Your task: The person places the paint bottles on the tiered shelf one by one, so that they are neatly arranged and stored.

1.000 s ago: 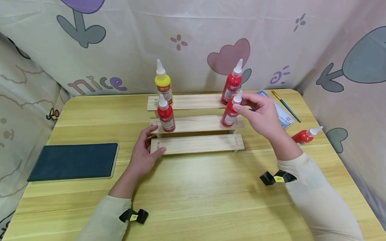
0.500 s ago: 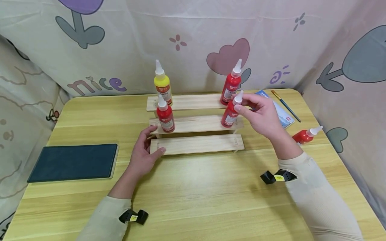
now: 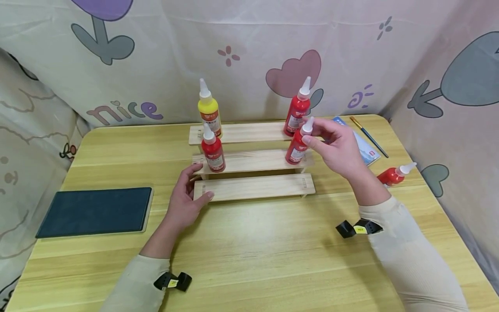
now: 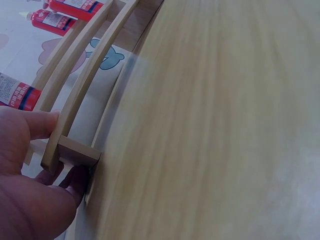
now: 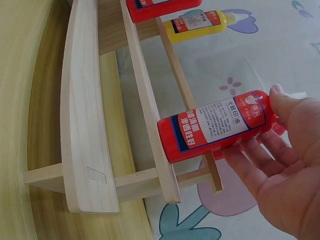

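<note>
A three-tier wooden display rack [image 3: 255, 188] stands on the table. My left hand [image 3: 185, 199] grips its left end, thumb on the lowest tier and fingertips under the board in the left wrist view. My right hand [image 3: 337, 145] pinches a red ink bottle [image 3: 296, 151] near its white nozzle cap; its base meets the middle tier's right end. In the right wrist view this red bottle [image 5: 220, 125] shows a printed label. Another red bottle [image 3: 213, 155] is upright at the middle tier's left end. On the top tier are a yellow bottle [image 3: 209, 113], left, and a red bottle [image 3: 298, 113], right.
One more red bottle [image 3: 391, 177] lies on the table to the right, partly behind the right forearm. Beyond the right hand lie a blue-and-white booklet [image 3: 366, 149] and a paintbrush [image 3: 370, 138]. A dark flat pad [image 3: 95, 211] rests at left. Printed curtains [image 3: 249, 26] hang behind.
</note>
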A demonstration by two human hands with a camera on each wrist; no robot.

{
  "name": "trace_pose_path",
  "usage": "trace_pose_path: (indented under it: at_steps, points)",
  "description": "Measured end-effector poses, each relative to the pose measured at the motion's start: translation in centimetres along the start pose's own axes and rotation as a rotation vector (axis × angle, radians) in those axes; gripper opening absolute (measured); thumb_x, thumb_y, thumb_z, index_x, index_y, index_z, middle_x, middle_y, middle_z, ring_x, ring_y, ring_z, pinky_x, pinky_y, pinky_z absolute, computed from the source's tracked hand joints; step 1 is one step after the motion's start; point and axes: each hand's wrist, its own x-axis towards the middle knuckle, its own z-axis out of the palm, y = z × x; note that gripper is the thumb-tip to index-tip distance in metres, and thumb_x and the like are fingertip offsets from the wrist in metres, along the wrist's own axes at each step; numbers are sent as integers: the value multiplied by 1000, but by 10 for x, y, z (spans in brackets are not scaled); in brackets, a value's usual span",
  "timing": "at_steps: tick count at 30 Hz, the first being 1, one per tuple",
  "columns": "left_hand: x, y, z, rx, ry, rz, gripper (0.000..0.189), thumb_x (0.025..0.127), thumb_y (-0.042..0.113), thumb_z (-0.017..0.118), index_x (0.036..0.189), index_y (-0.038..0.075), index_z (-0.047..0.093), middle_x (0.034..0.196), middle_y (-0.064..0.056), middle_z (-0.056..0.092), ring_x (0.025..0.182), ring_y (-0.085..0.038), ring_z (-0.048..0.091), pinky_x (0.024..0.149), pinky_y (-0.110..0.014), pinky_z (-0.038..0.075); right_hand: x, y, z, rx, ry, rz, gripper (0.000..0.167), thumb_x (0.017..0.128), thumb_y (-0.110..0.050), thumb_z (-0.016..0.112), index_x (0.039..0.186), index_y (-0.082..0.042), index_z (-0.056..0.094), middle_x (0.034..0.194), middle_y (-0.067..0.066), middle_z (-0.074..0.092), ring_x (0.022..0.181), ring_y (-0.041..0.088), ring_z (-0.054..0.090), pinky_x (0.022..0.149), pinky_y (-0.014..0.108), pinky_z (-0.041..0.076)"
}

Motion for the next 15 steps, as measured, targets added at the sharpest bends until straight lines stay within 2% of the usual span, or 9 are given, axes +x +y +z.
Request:
trace_pose_path:
  at_steps: [7, 12, 15]
  points:
    - [0, -2, 0, 9, 2, -1, 75, 86, -13, 70, 148, 18, 40, 152, -4, 35, 135, -29, 39, 113, -39, 31, -11, -2, -7, 10, 103, 62, 48, 87, 3, 74, 133, -7, 64, 119, 11, 68, 107, 20, 65, 93, 29, 51]
    - [0, -2, 0, 16, 1, -7, 76, 86, -12, 70, 148, 20, 40, 152, -3, 35, 134, -28, 39, 113, -41, 30, -35, -6, -14, 4, 148, 120, 45, 88, 1, 74, 132, -9, 66, 122, 12, 67, 108, 20, 66, 89, 26, 51]
    - [0, -2, 0, 18, 3, -7, 75, 86, -12, 70, 148, 19, 40, 152, -2, 36, 134, -27, 39, 113, -42, 30, -52, -10, -20, 2, 184, 104, 45, 87, 4, 74, 131, -6, 66, 122, 13, 67, 108, 20, 66, 87, 25, 52]
